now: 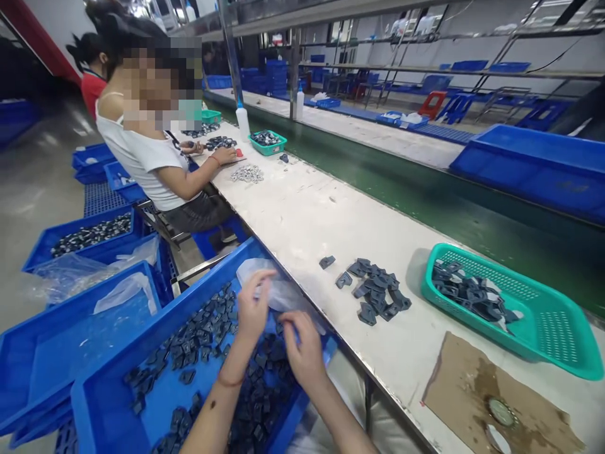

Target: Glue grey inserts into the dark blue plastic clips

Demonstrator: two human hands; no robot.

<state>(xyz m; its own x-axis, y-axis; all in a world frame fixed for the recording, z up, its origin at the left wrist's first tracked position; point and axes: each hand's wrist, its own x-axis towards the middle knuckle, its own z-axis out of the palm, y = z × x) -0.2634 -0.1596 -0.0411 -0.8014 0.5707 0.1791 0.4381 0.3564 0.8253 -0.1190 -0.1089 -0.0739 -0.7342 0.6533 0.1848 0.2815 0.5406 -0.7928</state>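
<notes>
Head view: the left hand (252,308) was held half open around nothing visible, the right hand (304,347) was curled, its grip impossible to tell, and dark parts (183,350) were strewn, long axes pointing variously, in the blue bin (154,403) beneath.

Left hand (253,307) and right hand (304,345) over blue bin (87,410), dark parts (189,345) inside

Loose dark parts (186,352) in blue bin (161,401)

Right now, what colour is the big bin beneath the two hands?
The bin is blue; it shows best in the head view.
</notes>
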